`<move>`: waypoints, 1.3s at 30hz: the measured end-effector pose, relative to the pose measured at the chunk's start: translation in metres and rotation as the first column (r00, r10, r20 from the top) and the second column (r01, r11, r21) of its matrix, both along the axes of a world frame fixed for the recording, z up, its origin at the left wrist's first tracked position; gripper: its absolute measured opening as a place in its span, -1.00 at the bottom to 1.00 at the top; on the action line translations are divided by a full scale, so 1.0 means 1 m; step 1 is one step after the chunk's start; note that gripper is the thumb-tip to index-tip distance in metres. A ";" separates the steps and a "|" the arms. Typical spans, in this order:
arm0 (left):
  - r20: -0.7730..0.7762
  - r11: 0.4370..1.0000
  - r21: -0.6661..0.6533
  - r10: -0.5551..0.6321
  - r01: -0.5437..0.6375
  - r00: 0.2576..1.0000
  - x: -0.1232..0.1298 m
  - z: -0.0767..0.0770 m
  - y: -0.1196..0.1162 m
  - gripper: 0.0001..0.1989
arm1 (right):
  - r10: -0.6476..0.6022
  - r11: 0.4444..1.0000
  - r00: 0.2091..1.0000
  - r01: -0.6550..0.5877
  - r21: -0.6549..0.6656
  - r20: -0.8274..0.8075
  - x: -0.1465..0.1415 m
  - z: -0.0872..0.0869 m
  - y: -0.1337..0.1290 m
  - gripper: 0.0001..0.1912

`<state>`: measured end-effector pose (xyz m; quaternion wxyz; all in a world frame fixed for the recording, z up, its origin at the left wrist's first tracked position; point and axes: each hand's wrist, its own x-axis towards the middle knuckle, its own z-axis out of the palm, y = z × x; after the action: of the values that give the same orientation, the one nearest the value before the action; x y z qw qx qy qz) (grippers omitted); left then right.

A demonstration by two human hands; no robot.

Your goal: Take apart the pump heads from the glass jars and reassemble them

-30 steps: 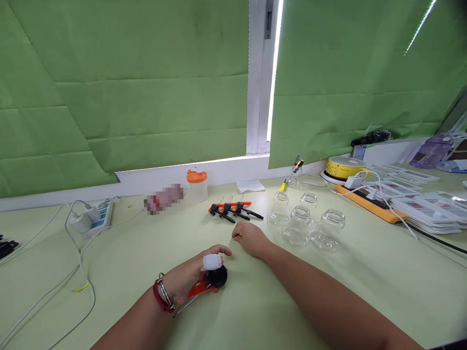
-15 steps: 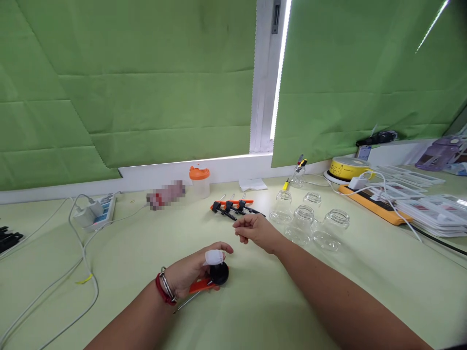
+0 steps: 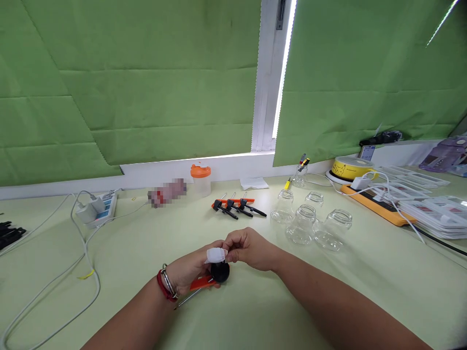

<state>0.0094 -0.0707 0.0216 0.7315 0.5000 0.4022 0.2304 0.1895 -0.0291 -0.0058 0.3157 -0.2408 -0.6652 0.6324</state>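
Note:
My left hand (image 3: 197, 267) is closed around an orange-and-black part with a metal rod (image 3: 209, 279); its round black end faces up and the rod sticks out toward the lower left. A white covering or piece (image 3: 216, 255) shows at the thumb, above the black end; I cannot tell whether it is worn or held. My right hand (image 3: 248, 249) pinches close against the left fingertips, beside the white piece. What lies between its fingers is hidden. Beyond the hands lie several similar orange-and-black parts (image 3: 239, 205) with metal rods, side by side.
Several clear glass jars (image 3: 301, 224) stand to the right. An orange-lidded cup (image 3: 201, 181) is at the back, near folded white paper (image 3: 254, 183). Power strips (image 3: 379, 206) (image 3: 105, 209) and loose white cables (image 3: 85, 253) lie on both sides. Flat plastic cases (image 3: 434, 214) are stacked at right.
My right hand has moved left and toward me, from near the row of parts to the left hand's fingertips. The left hand keeps its hold on the orange-and-black part.

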 end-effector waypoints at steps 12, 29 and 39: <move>-0.027 1.000 0.028 0.003 -0.002 1.000 0.003 0.004 -0.002 -0.59 | -0.047 0.994 0.999 0.046 0.101 0.002 -0.007 0.002 -0.006 -0.91; -0.041 0.999 0.043 0.003 -0.001 0.999 0.005 0.008 -0.003 -0.57 | -0.052 0.982 0.998 0.043 0.185 0.047 -0.006 0.000 -0.006 -0.92; -0.038 1.000 0.013 0.010 -0.010 0.999 0.004 0.006 -0.003 -0.55 | -0.012 0.999 1.000 0.013 0.041 -0.017 -0.006 -0.006 -0.004 -0.86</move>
<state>0.0136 -0.0736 0.0272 0.7193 0.5071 0.4170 0.2271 0.1834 -0.0330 -0.0118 0.3302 -0.2331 -0.6737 0.6187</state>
